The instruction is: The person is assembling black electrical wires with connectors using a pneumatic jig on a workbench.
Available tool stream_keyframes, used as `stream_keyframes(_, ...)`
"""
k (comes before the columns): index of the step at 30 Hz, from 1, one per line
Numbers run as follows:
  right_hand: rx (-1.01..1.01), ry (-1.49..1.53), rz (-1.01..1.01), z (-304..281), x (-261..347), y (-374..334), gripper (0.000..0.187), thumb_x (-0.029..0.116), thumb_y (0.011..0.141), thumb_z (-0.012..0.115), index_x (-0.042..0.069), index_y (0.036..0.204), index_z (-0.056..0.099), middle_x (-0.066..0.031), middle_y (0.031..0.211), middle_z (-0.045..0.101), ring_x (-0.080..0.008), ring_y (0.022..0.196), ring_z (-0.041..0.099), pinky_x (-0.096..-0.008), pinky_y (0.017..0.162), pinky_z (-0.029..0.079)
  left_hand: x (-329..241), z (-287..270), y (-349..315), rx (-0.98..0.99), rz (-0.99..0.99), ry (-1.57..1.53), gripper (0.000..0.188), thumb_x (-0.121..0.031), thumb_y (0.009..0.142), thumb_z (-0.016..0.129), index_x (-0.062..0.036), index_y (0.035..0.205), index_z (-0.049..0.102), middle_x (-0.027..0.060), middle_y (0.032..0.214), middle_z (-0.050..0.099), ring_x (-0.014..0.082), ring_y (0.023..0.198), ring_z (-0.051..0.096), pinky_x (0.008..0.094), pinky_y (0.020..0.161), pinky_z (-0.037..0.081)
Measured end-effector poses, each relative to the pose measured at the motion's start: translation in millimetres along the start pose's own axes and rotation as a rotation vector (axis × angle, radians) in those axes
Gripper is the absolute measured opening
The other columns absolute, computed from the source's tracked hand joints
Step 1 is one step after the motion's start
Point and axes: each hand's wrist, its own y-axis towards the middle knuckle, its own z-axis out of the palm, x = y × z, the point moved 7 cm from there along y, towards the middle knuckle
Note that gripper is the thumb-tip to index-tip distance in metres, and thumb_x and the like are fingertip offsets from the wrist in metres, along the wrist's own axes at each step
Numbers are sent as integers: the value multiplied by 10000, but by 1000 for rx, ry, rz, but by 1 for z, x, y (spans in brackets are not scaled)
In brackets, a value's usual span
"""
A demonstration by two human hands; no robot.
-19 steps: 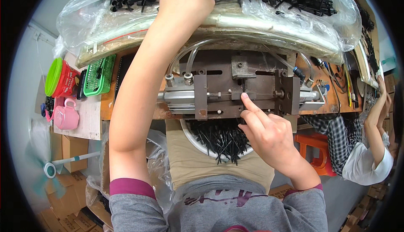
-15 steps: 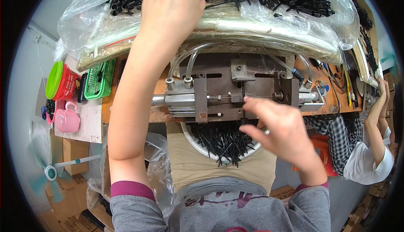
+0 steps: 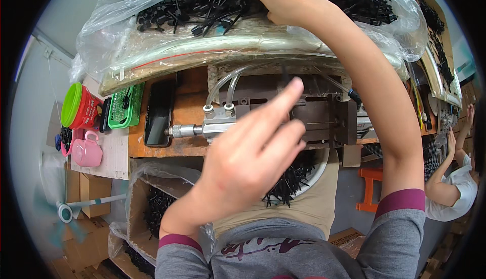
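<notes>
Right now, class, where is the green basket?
In the head view, the green basket is on the left, between the red tub and the black phone, above and to the right of the pink cup.

from the metal fixture (image 3: 316, 119), left hand (image 3: 245, 162) blocks eight o'clock, right forearm (image 3: 372, 64) two, clear tubes (image 3: 231, 91) ten; bare surface (image 3: 190, 97) gives passage between tubes and phone (image 3: 159, 112).
</notes>
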Motion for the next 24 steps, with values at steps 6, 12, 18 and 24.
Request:
stream_keyframes(6,-112,157,-63,-21,-9,-47,173,54,766,660,39,932,610,-117,954,620,-281,829,657,-382,666,537,-3,29,-48,83,-96,-37,322,-58,704,816,1,996,693,225,1339,583,316,1008,666,377,854,559)
stream_keyframes(12,-145,489,45,-43,-27,-83,147,42,876,681,31,1016,640,-1,913,598,-100,712,556,-238,612,470,3,67,-67,143,-122,159,289,-103,726,794,-7,972,676,216,1326,605,277,910,701,349,820,575)
stream_keyframes(18,-122,1103,632,-32,-70,-106,94,85,907,679,47,987,645,-2,859,625,-78,720,588,-228,599,477,7,76,-58,213,-124,228,276,-122,698,807,-35,922,671,173,1334,619,214,701,686,299,657,550)
stream_keyframes(24,-303,1607,991,-29,-98,-130,132,123,925,708,32,998,647,-11,833,636,-91,667,616,-219,599,512,6,75,-56,265,-131,223,306,-160,719,823,-41,967,687,163,1306,639,206,623,678,278,622,548)
